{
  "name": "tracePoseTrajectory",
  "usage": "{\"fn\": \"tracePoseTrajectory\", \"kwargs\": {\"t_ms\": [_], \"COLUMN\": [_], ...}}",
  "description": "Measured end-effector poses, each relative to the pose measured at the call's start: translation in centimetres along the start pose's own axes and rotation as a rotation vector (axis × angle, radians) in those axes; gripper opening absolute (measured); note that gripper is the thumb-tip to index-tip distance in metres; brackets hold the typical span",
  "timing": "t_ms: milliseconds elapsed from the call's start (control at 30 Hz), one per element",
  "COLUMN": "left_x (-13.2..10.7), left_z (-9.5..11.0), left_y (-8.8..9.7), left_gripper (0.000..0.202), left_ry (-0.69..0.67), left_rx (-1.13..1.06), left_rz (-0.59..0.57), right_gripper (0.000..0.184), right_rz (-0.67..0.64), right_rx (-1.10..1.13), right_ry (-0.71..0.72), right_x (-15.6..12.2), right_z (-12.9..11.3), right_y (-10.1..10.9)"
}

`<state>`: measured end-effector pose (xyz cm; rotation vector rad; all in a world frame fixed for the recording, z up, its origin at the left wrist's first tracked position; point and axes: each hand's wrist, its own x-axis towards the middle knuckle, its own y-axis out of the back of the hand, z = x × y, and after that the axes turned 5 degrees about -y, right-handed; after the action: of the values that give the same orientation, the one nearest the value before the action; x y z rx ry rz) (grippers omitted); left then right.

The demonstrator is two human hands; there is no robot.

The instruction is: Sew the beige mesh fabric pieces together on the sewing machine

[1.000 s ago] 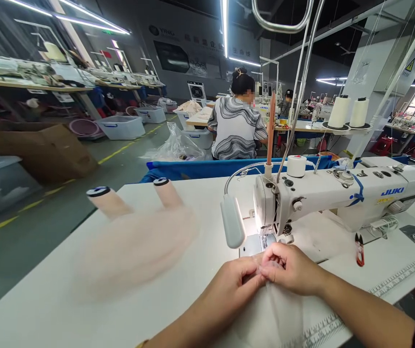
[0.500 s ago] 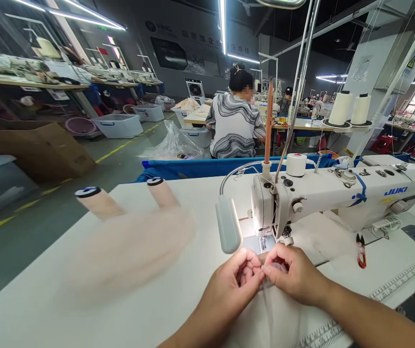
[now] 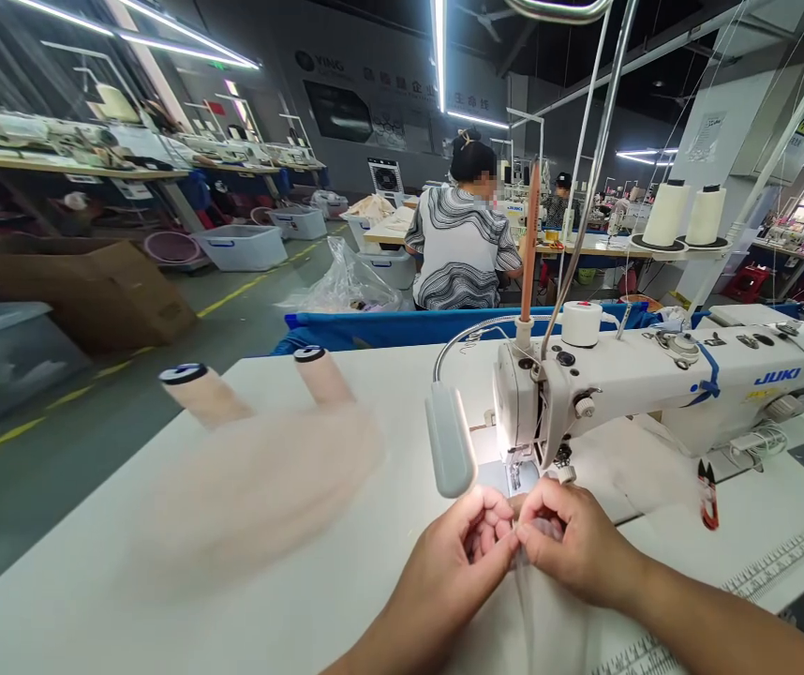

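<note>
My left hand (image 3: 459, 555) and my right hand (image 3: 571, 542) meet in front of the needle of a white Juki sewing machine (image 3: 662, 384). Both pinch the top edge of a thin, see-through strip of pale fabric (image 3: 549, 609) that hangs down toward me over the white table (image 3: 93, 600). The fingers of both hands are curled and pressed together on the fabric edge. The fabric edge lies just short of the presser foot (image 3: 516, 476).
A pile of sheer pink fabric (image 3: 254, 497) with two rolls (image 3: 201, 389) lies to the left. A grey lamp head (image 3: 448, 441) hangs beside the needle. Red snips (image 3: 708, 480) lie to the right. A person in a striped top (image 3: 464, 246) sits ahead, back turned.
Both hands have shifted slightly forward toward the needle and turned the pinched fabric edge more upright. The view has drifted a little.
</note>
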<state>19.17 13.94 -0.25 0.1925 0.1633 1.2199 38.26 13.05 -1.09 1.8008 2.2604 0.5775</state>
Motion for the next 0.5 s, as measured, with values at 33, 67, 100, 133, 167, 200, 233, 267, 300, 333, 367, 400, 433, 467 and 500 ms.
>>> {"fn": "tracePoseTrajectory", "kwargs": {"t_ms": [33, 67, 100, 133, 167, 200, 233, 267, 300, 333, 367, 400, 433, 467, 500], "left_x": [0.0, 0.0, 0.0, 0.0, 0.1, 0.1, 0.2, 0.3, 0.3, 0.2, 0.2, 0.1, 0.2, 0.3, 0.6], "left_z": [0.0, 0.0, -0.1, -0.1, -0.3, -0.4, -0.6, -0.9, -1.2, -1.5, -1.9, -2.2, -2.6, -3.0, -3.3], "left_y": [0.0, 0.0, 0.1, 0.2, 0.4, 0.5, 0.6, 0.7, 0.6, 0.4, 0.1, -0.3, -0.6, -0.8, -0.8], "left_gripper": [0.032, 0.034, 0.034, 0.033, 0.032, 0.031, 0.031, 0.031, 0.031, 0.030, 0.029, 0.027, 0.025, 0.024, 0.028], "left_ry": [0.008, 0.016, 0.023, 0.025, 0.023, 0.019, 0.011, 0.000, -0.022, -0.051, -0.091, -0.147, -0.177, -0.197, -0.218], "left_rx": [-0.009, -0.012, -0.009, -0.002, 0.007, 0.011, 0.009, -0.001, -0.017, -0.030, -0.041, -0.039, -0.007, 0.035, 0.079], "left_rz": [-0.010, -0.027, -0.047, -0.069, -0.085, -0.092, -0.089, -0.087, -0.085, -0.084, -0.087, -0.095, -0.093, -0.083, -0.075], "right_gripper": [0.005, 0.005, 0.005, 0.005, 0.007, 0.008, 0.009, 0.010, 0.011, 0.012, 0.014, 0.017, 0.021, 0.023, 0.024], "right_rz": [0.001, 0.005, 0.013, 0.024, 0.035, 0.039, 0.042, 0.043, 0.047, 0.046, 0.055, 0.054, 0.041, 0.107, 0.168], "right_rx": [0.001, -0.001, -0.006, -0.015, -0.028, -0.041, -0.055, -0.072, -0.093, -0.113, -0.142, -0.163, -0.178, -0.208, -0.235], "right_ry": [-0.001, -0.002, -0.002, -0.002, 0.000, 0.002, 0.004, 0.005, 0.006, 0.015, 0.017, 0.035, 0.068, 0.058, 0.049], "right_x": [0.0, 0.0, 0.1, 0.1, 0.2, 0.3, 0.3, 0.3, 0.0, -0.3, -0.8, -1.2, -1.5, -1.5, -1.2], "right_z": [0.0, 0.0, 0.0, 0.0, -0.1, 0.0, 0.0, 0.2, 0.5, 0.9, 1.5, 2.3, 3.2, 4.0, 4.8], "right_y": [-0.1, -0.1, -0.2, -0.2, -0.2, -0.1, -0.1, -0.1, -0.1, -0.1, -0.3, -0.5, -0.8, -1.2, -1.7]}}
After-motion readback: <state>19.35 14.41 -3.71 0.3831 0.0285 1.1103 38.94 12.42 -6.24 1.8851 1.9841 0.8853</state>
